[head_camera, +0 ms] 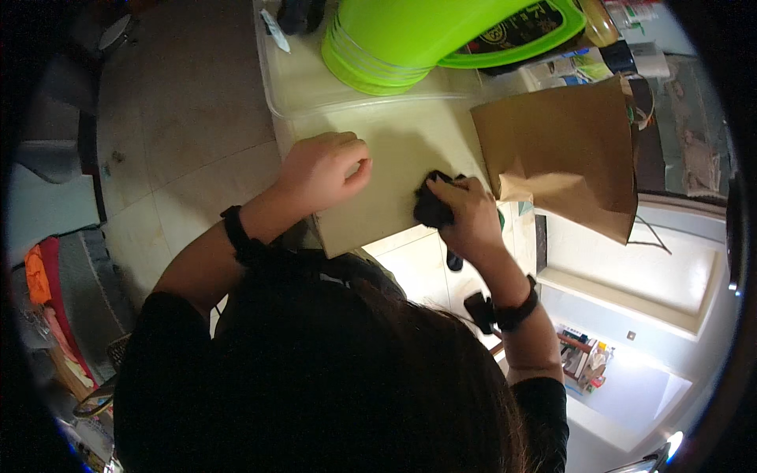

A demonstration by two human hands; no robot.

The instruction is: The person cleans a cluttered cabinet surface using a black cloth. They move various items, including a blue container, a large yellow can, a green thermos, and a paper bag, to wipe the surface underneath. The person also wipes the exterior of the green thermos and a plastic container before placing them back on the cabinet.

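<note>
My right hand (473, 222) grips a bunched black cloth (434, 204) at the near right part of a pale tabletop (378, 213). At the left part of the table is my left hand (328, 168), its fingers curled in and nothing seen in them. Whether the left hand touches the surface, I cannot tell. Beyond both hands, a bright green plastic jug (378, 53) with a large handle stands on a clear plastic tray or sheet (307, 109). Both wrists wear black bands.
A brown paper bag (562, 154) stands right of my right hand. A white tube (275, 32) lies at the far left corner. Bottles and packets crowd the far right. Tiled floor (195, 195) shows at left, with folded textiles (89, 295) at the lower left.
</note>
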